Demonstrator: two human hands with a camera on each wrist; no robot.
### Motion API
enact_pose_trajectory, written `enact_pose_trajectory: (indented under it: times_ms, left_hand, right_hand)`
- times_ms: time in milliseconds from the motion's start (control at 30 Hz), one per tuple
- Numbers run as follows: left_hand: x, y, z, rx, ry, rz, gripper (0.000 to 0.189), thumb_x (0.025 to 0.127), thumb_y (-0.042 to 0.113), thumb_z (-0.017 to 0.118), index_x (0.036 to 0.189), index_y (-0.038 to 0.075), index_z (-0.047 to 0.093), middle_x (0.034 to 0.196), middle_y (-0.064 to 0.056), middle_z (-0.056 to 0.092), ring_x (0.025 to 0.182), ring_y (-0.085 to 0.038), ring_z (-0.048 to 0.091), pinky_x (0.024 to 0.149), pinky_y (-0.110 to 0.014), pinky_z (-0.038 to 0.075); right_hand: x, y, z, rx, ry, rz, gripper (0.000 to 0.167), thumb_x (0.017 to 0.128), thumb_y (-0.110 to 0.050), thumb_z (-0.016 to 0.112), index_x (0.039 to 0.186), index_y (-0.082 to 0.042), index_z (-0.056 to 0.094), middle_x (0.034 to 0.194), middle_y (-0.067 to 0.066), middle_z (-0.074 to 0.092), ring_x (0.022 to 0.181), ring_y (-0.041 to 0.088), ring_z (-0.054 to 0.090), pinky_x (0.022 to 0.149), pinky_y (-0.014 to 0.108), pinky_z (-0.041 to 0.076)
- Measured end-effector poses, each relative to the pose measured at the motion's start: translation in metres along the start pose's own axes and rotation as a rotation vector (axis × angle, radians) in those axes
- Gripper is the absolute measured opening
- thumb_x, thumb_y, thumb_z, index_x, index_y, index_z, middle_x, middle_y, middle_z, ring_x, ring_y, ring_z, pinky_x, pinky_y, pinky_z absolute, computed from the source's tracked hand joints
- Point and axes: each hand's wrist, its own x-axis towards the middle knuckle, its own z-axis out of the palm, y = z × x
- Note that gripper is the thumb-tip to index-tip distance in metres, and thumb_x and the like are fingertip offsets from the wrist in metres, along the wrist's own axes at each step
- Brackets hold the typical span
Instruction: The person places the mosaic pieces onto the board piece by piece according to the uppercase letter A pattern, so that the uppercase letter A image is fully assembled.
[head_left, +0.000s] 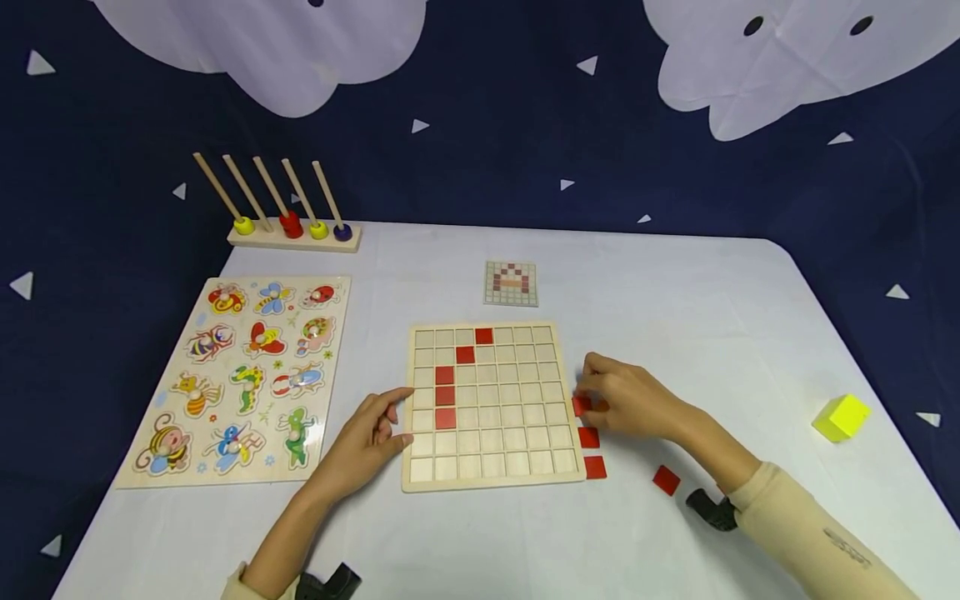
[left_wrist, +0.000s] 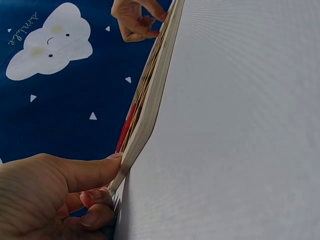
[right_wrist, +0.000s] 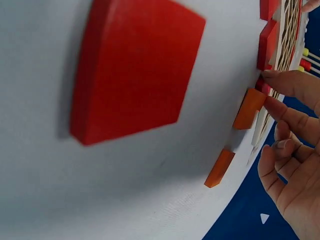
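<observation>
Large in the right wrist view, 1 flat red square tile [right_wrist: 140, 75] lies loose on the white tabletop [head_left: 675, 292]. Beyond it, the right hand [head_left: 626, 400] pinches another red tile [head_left: 582, 406] just beside the pale wooden grid board [head_left: 510, 397]; whether that tile is lifted, I cannot tell. The left hand [head_left: 365, 442] rests thumb and index finger, set apart, against the board's left edge. 5 red tiles [head_left: 446, 396] sit in the grid, seemingly matching the left half of the small square pattern card [head_left: 511, 283] beyond the board. The right half and orange middle look unfilled, so roughly half seems left; 2 further red tiles [head_left: 589, 437] and 2 orange pieces [right_wrist: 220, 167] lie near the right hand.
</observation>
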Motion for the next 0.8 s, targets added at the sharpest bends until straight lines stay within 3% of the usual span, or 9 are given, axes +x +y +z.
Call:
enact_pose_trajectory:
  times_ms: [267, 800]
  left_hand:
    - [0.001, -0.002, 0.000, 0.021, -0.001, -0.008, 0.058, 0.086, -0.003, 0.070, 0.140, 0.004, 0.051, 0.098, -0.008, 0.044, 0.073, -0.007, 0.039, 0.061, -0.019, 0.036]
    - [0.000, 0.000, 0.000, 0.015, -0.003, -0.006, 0.057, 0.086, -0.003, 0.070, 0.140, 0.003, 0.051, 0.098, -0.009, 0.044, 0.074, -0.007, 0.039, 0.061, -0.019, 0.036]
  right_hand:
    - [0.004, 0.006, 0.001, 0.004, 0.039, -0.022, 0.012, 0.075, -0.011, 0.080, 0.086, -0.010, 0.075, 0.087, -0.005, 0.051, 0.075, 0.005, 0.045, 0.065, 0.023, 0.044]
    - [-0.005, 0.009, 0.005, -0.016, 0.058, -0.049, 0.019, 0.074, -0.019, 0.082, 0.088, -0.009, 0.075, 0.088, -0.005, 0.050, 0.074, 0.004, 0.044, 0.064, 0.020, 0.043]
